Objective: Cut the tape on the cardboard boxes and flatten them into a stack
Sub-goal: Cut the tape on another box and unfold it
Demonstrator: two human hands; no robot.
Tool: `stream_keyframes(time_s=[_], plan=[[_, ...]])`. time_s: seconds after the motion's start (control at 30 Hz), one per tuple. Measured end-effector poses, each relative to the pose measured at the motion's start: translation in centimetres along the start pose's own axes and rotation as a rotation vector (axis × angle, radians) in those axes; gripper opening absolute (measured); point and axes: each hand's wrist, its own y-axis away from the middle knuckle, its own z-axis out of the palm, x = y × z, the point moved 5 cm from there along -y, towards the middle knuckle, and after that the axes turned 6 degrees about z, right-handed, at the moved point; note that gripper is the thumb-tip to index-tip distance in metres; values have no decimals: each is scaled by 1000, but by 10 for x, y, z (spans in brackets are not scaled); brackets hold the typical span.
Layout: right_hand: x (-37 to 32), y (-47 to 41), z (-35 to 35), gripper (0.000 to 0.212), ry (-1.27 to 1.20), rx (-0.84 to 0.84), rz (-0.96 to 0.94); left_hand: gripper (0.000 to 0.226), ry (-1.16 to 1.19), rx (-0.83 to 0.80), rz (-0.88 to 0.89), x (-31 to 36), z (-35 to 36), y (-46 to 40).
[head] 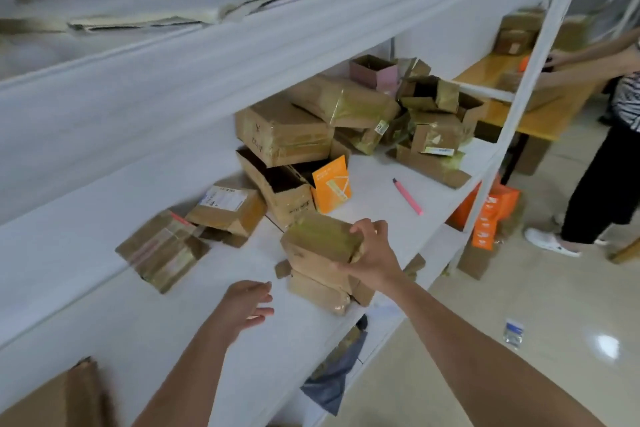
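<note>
The white shelf point(374, 184) in front of me carries nearly everything, and most of the job looks undone. A big heap of cardboard boxes point(346, 121) sits toward its far edge and far right corner, jumbled on one another, several with flaps already open, many wrapped in shiny yellowish tape. I judge these are waiting to be cut and pressed flat. Nearer the left, a labelled box point(227, 210) and a crushed, tape-covered box point(162, 250) lie against the back of the shelf. On the shelf above, along its front edge, some flattened cardboard point(138, 19) lies in a thin pile; that may be the stack so far, though I cannot be sure.

The box I am working on point(320, 241) sits near the front edge, resting on what looks like flatter cardboard pieces point(318, 288). It is small, brown, dented, its top face covered in dull greenish-yellow tape.

My right hand point(372, 255) grips that box at its right end, fingers curled over the top edge. My left hand point(247, 305) hovers just beside it, above the shelf, fingers relaxed and spread, holding nothing.

The pink cutter point(408, 196) lies alone on the shelf, well apart from both hands, toward the right front edge.
</note>
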Motion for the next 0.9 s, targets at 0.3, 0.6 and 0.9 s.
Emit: stream_keyframes(time_s=[0.3, 0.6, 0.9], plan=[[82, -33, -80, 73, -95, -72, -78, 62, 155, -63, -17, 71, 154, -30], [122, -81, -117, 75, -86, -132, -153, 41, 334, 117, -45, 86, 235, -57], [112, -150, -108, 77, -106, -168, -186, 33, 306, 249, -7, 111, 228, -106]])
